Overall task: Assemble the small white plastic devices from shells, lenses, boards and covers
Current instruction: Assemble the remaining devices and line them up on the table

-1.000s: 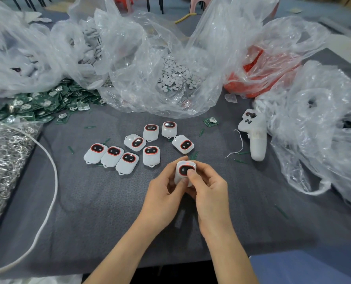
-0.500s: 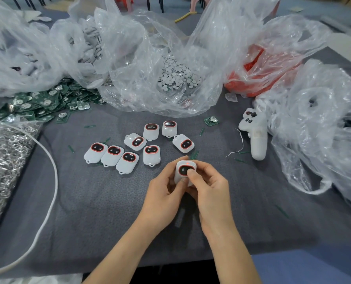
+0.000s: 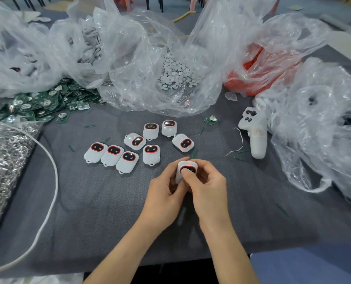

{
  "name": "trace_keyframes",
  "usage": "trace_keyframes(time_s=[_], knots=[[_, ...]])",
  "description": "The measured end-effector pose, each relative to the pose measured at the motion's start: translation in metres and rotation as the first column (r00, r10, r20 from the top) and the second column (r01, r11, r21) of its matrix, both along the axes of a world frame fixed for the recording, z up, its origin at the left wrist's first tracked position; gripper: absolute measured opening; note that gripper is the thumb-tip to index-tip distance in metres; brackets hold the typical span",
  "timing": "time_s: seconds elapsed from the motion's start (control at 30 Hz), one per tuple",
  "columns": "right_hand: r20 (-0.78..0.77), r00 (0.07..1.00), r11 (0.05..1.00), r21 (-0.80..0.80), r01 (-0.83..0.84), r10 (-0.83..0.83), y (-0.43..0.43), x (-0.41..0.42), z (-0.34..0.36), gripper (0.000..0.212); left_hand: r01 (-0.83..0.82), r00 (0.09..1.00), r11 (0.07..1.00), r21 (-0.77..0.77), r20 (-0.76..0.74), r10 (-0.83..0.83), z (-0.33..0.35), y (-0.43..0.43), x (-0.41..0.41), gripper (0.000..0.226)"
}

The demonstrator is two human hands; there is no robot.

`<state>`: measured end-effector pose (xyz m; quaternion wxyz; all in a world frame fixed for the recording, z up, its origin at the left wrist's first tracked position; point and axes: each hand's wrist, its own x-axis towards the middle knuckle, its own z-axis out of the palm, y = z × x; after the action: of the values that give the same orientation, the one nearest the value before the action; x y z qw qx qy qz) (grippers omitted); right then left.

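Grey mat, parts bags behind: device gripped in both hands.
Held just nearer than the finished cluster; left hand steadies, right hand thumbs its face, probably testing.

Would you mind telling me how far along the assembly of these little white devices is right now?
Done: eight finished devices lie grouped on the grey table. In hand: a ninth device is gripped by the left hand and the right hand, whose thumb presses its face; a small red light shows. Left: a heap of green boards and bags of white parts.
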<state>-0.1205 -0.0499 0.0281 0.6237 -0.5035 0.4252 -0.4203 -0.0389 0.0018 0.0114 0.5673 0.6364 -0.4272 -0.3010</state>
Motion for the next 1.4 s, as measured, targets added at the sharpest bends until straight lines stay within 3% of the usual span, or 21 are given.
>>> trace_keyframes(time_s=[0.2,0.6,0.73,0.87,1.13,1.4], knots=[[-0.031,0.999,0.998,-0.039,0.043,-0.044,0.001,0.001,-0.004,0.014,-0.016,0.998,1.0,-0.014,0.053,0.017,0.002,0.0,-0.003,0.041],[0.08,0.997,0.999,0.034,-0.004,0.001,0.0,-0.003,-0.002,0.011,0.019,1.0,0.999,0.039,-0.004,-0.019,0.0,-0.001,0.001,0.057],[0.223,0.975,0.985,0.17,-0.035,-0.004,-0.002,-0.005,-0.003,0.029,0.03,0.994,0.999,0.022,-0.105,-0.027,0.003,-0.002,0.004,0.057],[0.251,0.968,0.986,0.158,-0.056,0.015,-0.003,-0.007,-0.003,0.037,0.04,0.989,0.999,0.015,-0.146,-0.038,0.006,-0.003,0.007,0.047],[0.228,0.972,0.991,0.102,-0.085,0.06,-0.001,-0.009,-0.005,0.036,-0.004,0.993,0.999,0.038,-0.121,0.009,0.007,-0.004,0.006,0.04],[0.168,0.98,0.991,0.061,-0.115,0.104,-0.004,-0.013,-0.008,0.016,0.067,0.965,0.996,0.058,-0.259,-0.049,0.008,-0.003,0.011,0.03]])
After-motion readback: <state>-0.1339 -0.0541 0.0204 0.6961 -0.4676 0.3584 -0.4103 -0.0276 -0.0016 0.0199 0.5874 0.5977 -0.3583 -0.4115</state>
